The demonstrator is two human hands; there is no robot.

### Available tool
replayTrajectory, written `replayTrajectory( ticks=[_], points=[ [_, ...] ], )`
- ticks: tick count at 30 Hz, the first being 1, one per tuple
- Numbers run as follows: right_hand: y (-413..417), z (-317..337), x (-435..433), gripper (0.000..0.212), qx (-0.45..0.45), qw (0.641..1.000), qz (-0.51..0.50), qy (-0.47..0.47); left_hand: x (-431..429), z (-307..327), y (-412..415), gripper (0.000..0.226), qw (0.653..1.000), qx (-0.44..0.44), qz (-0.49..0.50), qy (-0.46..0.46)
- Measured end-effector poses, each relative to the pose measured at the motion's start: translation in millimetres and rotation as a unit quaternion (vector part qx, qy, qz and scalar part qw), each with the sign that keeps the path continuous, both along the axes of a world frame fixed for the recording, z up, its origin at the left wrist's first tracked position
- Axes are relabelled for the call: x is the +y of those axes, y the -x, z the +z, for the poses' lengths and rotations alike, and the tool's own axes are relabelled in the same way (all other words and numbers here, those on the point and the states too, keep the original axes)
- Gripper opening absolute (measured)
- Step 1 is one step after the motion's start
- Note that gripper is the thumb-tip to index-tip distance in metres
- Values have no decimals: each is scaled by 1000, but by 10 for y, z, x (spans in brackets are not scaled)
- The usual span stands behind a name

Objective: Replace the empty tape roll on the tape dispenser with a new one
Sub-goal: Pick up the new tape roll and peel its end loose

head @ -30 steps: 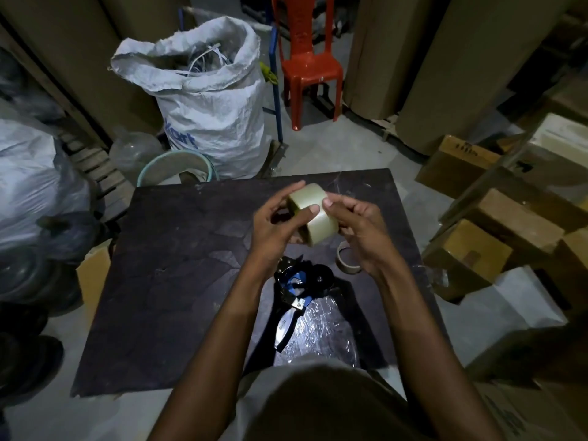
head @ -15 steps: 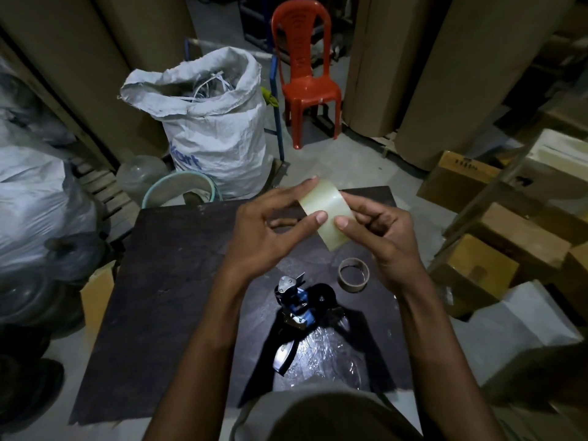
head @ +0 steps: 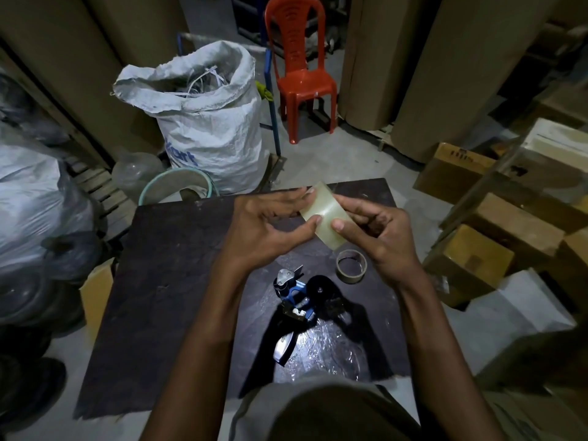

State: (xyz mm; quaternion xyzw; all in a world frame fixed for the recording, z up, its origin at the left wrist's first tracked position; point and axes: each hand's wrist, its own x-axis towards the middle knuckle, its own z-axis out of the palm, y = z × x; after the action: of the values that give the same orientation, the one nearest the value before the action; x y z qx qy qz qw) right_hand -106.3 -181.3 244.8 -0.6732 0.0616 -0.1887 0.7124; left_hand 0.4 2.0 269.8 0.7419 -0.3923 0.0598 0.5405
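Note:
I hold a new roll of clear tape above the far part of the dark table. My right hand grips its right side, thumb on the outer face. My left hand pinches its left edge with thumb and fingertips. Below my hands the blue and black tape dispenser lies on its side on the table, its black spindle wheel bare. The empty cardboard tape core stands on the table just right of the dispenser.
Crumpled clear plastic wrap lies near the table's front edge. A white woven sack, a pale bucket and a red plastic chair stand beyond the table. Cardboard boxes are stacked at the right.
Both hands have lifted the new roll up and away from the dispenser, and turned it. The view has tilted upward, so the dispenser and empty core show fully.

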Motion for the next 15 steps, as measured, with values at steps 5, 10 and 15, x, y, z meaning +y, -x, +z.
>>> replayTrajectory(
  ticks=[5,10,15],
  points=[
    [19,-52,9,48,2,999,-21,28,2,-90,-13,31,1000,6,9,14],
    [5,-34,55,48,-14,998,-42,50,-3,-96,-45,28,999,22,5,25],
    [-34,-14,99,49,-26,996,-55,59,-23,-157,-59,25,998,30,16,48]
  ],
)
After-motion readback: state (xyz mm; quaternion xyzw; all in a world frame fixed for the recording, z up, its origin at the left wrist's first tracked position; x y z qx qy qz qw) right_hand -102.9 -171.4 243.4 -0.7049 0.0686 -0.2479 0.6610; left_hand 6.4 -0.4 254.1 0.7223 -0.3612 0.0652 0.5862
